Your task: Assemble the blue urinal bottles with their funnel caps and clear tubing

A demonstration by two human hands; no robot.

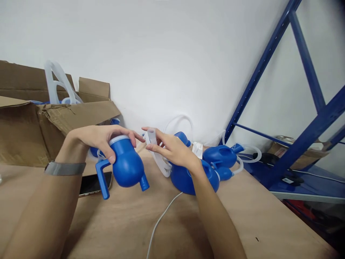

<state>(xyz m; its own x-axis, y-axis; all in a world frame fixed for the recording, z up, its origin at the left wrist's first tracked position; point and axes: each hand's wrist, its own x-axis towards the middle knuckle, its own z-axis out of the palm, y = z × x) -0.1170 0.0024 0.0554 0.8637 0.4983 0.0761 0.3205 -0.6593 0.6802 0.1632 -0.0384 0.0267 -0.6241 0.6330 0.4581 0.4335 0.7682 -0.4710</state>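
Note:
My left hand [111,141] is closed over the white-rimmed mouth of a round blue plastic container [127,166]. The container hangs tilted above the table, its blue handle to the left and its short ribbed spout pointing down to the right. My right hand [172,148] pinches a translucent white plastic tube piece [160,162] by its upper end, and the piece slants down to the right. A gap separates the two held parts. Just behind my right forearm lies a large blue bottle [183,179], partly hidden by it.
An open cardboard box [21,133] at left holds translucent frames [59,84]. A phone [93,184] lies under my left hand. At right rests another blue bottle [219,156] with a clear hose [254,154]. A white cable [161,217] crosses the table beside a blue metal rack [258,68].

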